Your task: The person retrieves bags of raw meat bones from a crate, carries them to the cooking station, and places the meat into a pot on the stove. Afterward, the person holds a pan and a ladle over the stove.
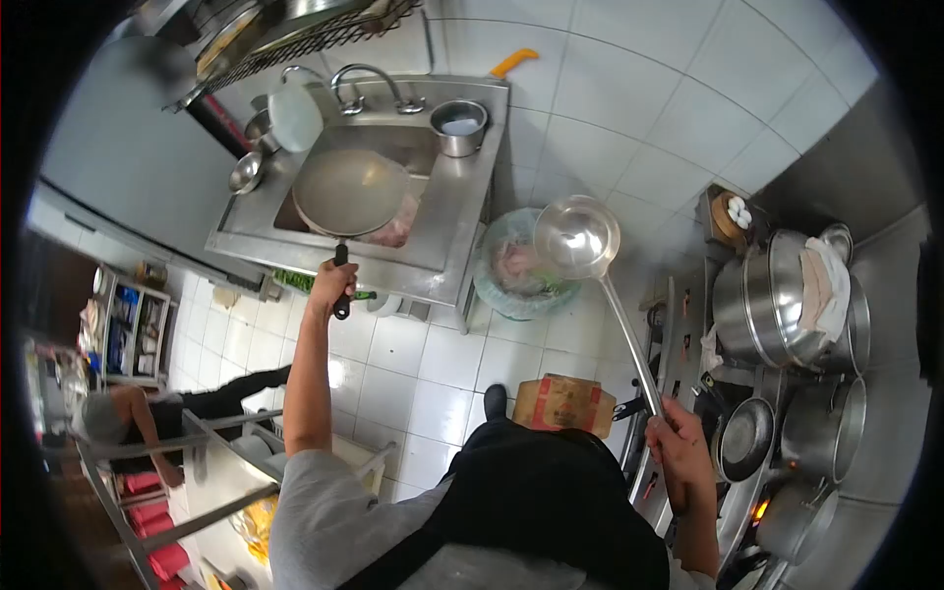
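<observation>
My left hand is closed round the black handle of a round strainer, which is over the sink basin. Pinkish raw meat shows in the basin beside its rim. On the right, my right hand grips the long metal handle of a large ladle. The shiny bowl of the ladle hangs above the floor, overlapping the edge of a plastic-lined bin in view.
A steel pot stands at the sink's right corner under the taps. Large pots and a frying pan line the stove at right, where a flame burns. Cardboard lies near my feet. Another person is at far left.
</observation>
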Demonstrator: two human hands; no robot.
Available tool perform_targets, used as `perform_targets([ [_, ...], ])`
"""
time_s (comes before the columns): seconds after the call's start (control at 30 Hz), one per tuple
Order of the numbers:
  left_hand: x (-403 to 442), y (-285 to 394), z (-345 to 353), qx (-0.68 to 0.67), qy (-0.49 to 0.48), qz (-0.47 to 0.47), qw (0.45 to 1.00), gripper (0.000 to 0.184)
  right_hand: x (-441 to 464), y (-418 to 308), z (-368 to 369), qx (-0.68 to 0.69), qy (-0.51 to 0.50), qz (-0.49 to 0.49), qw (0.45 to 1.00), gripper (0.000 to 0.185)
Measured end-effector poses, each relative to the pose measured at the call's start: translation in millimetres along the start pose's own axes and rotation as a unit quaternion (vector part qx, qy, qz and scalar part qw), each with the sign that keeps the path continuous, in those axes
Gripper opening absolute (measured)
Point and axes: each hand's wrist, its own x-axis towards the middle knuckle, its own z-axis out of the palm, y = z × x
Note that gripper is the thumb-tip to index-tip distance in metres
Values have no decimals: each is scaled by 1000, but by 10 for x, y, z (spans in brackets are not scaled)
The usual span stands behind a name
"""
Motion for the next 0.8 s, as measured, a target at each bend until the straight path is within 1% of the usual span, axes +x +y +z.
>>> perform_targets([
  [0.03, 123, 13, -36, 30, 9, 10, 999, 20, -7, 23, 3, 13, 5, 6, 1000, 37],
  [0.1, 457, -53, -124, 52, 22, -11, 998, 18, -30, 76, 15, 40, 18, 17, 999, 39],
  [0.13, 609, -73, -155, 43, 19, -34, 998, 18, -53, 42, 47, 42, 26, 7, 999, 15],
  [0.23, 1090, -285, -251, 48, 24, -18, 998, 17, -52, 63, 49, 32, 48, 46, 997, 21],
  [0.27, 1139, -249, -211, 79, 40, 23, 996, 19, -44, 117, 64, 49, 62, 46, 996, 29],
  [0.3, 1231, -169, -185, 121, 47, -7, 992, 19, -46, 141, 70, 56, 58, 48, 996, 31],
  [0.37, 1402, -111, -152, 158, 50, 43, 985, 19, -8, 142, 63, 67, 46, 48, 996, 34],
  [0.4, 1646, -177, -235, 286, 27, 99, 953, 19, 0, 148, 72, 82, 46, 66, 993, 34],
  [0.43, 1964, -307, -378, 408, 5, 154, 900, 19, 10, 162, 56, 78, 33, 62, 994, 37],
  [0.47, 2022, -257, -401, 521, -16, 205, 828, 20, 28, 172, 52, 74, 17, 58, 995, 39],
  [0.53, 2048, -197, -445, 522, 62, 225, 820, 21, 78, 216, 62, 65, -1, 50, 997, 41],
  [0.57, 1951, -44, -357, 521, 99, 236, 814, 21, 99, 245, 76, 59, 0, 46, 997, 41],
  [0.6, 1644, 347, -74, 468, 133, 106, 867, 23, 115, 257, 81, 54, 3, 42, 998, 41],
  [0.7, 1486, 450, 35, 560, 216, 110, 793, 27, 194, 157, 143, 73, -21, 22, 997, 40],
  [0.8, 1383, 469, -26, 622, 218, 109, 744, 30, 315, 81, 232, 75, -34, -6, 997, 38],
])
